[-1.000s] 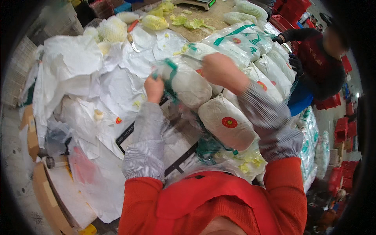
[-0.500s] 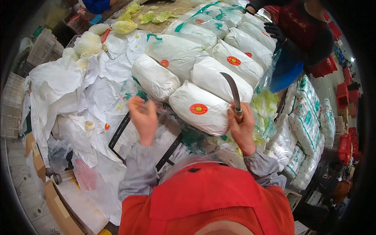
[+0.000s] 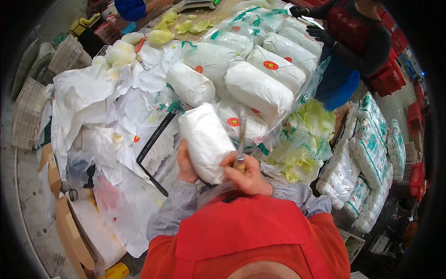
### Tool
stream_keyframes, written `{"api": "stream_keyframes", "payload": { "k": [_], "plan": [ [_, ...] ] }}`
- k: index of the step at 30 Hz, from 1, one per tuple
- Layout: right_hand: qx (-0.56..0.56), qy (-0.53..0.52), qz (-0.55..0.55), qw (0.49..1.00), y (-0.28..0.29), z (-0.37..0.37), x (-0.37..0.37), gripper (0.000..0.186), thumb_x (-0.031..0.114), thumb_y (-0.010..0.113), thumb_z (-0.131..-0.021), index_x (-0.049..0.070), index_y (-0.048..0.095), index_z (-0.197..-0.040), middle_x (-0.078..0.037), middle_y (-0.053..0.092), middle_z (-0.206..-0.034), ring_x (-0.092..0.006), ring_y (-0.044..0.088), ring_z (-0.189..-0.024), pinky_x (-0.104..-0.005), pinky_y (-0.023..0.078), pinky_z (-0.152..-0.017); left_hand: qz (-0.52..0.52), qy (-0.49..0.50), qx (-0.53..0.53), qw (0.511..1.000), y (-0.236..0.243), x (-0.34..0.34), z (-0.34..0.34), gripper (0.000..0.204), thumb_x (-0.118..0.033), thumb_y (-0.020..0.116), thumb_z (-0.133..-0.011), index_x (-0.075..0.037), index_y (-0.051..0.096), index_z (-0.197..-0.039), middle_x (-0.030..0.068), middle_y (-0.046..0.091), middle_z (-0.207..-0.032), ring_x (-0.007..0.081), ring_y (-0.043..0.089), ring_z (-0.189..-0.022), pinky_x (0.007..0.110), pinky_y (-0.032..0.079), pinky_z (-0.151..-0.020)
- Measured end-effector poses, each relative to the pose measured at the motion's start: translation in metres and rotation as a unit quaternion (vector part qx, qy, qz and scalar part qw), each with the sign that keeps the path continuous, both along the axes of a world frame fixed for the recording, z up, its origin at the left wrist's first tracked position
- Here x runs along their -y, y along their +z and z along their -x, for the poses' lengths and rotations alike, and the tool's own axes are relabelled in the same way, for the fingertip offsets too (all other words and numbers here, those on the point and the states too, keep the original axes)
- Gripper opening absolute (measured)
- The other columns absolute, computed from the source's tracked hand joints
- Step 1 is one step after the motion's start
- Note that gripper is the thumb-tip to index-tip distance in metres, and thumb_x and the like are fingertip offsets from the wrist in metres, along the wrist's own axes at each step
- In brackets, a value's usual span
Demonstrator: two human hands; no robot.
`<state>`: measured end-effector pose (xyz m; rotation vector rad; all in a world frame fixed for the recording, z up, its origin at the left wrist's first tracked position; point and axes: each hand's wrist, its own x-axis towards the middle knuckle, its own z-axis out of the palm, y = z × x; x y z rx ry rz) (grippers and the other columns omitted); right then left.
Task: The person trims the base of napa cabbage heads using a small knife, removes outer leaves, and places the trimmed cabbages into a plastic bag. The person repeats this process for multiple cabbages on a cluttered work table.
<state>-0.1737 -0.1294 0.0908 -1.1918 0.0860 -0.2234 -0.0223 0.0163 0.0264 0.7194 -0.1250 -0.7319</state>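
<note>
While white parcels (image 3: 259, 86) crowd the frame's upper middle, I see the left hand (image 3: 186, 163) gripping a wrapped package (image 3: 204, 137) near the centre; the right hand (image 3: 250, 177), touching it, clutches a knife (image 3: 239, 163).

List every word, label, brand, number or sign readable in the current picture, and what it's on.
No text quoted; markings by kind:
Red oval labels on the white wrapped bundles: print too small.
Green print on the clear plastic bag: unreadable.
Green print on the packs at right: too small.
Pale characters on the black strip: too small.
Lettering on the co-worker's dark red top: blurred.
Lit scale display: unreadable.
Held bundle: none visible.
</note>
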Motion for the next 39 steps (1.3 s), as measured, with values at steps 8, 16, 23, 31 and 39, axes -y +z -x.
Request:
{"api": "stream_keyframes", "payload": {
  "k": [8, 16, 23, 31, 39],
  "plan": [
    [-0.145, 0.038, 0.215, 0.965, -0.052, -0.076, 0.005, 0.022, 0.015, 0.072, -0.09, 0.001, 0.064, -0.106, 0.002, 0.062, -0.086, -0.0068, 0.055, -0.079, -0.0253, 0.047, -0.071, -0.489, 0.099, 0.268, 0.824, -0.022, -0.062, -0.038, 0.061, -0.028, 0.068, -0.095, 0.005, 0.045, -0.14, 0.0169, 0.061, -0.13, 0.0265, 0.061, -0.116, 0.036, 0.047, -0.102],
    [0.02, -0.009, 0.349, 0.937, -0.084, -0.105, -0.008, 0.064, 0.021, 0.079, -0.083, 0.006, 0.054, -0.141, -0.012, 0.068, -0.101, -0.0224, 0.065, -0.086, -0.0354, 0.052, -0.079, -0.242, 0.087, 0.155, 0.954, -0.047, -0.079, -0.032, 0.069, -0.01, 0.064, -0.093, -0.002, 0.031, -0.153, 0.0116, 0.053, -0.14, 0.0199, 0.054, -0.123, 0.033, 0.043, -0.104],
    [0.016, 0.189, 0.445, 0.875, -0.056, -0.156, 0.006, 0.059, 0.024, 0.08, -0.081, 0.011, 0.055, -0.134, -0.018, 0.065, -0.084, -0.0339, 0.065, -0.075, -0.0413, 0.05, -0.068, -0.281, -0.002, 0.196, 0.939, -0.038, -0.087, -0.039, 0.089, -0.011, 0.068, -0.086, -0.002, 0.019, -0.16, 0.0102, 0.048, -0.144, 0.0204, 0.049, -0.128, 0.034, 0.04, -0.106],
    [-0.059, 0.163, 0.449, 0.877, -0.046, -0.151, 0.002, 0.021, 0.018, 0.074, -0.085, 0.002, 0.06, -0.088, -0.009, 0.06, -0.067, -0.0213, 0.057, -0.058, -0.0354, 0.045, -0.057, -0.291, 0.034, 0.176, 0.94, -0.046, -0.097, -0.033, 0.096, -0.014, 0.074, -0.083, 0.0, 0.017, -0.159, 0.0216, 0.045, -0.145, 0.0249, 0.052, -0.125, 0.036, 0.047, -0.1],
    [-0.013, -0.067, 0.005, 0.998, 0.006, -0.069, 0.071, 0.011, 0.01, 0.062, -0.088, 0.012, 0.051, -0.088, 0.006, 0.047, -0.066, -0.0043, 0.04, -0.05, -0.0232, 0.029, -0.041, -0.485, 0.2, 0.233, 0.819, -0.033, -0.113, -0.042, 0.075, -0.027, 0.073, -0.087, 0.005, 0.04, -0.145, 0.0216, 0.05, -0.138, 0.0304, 0.05, -0.124, 0.039, 0.044, -0.101]
  ]
}}
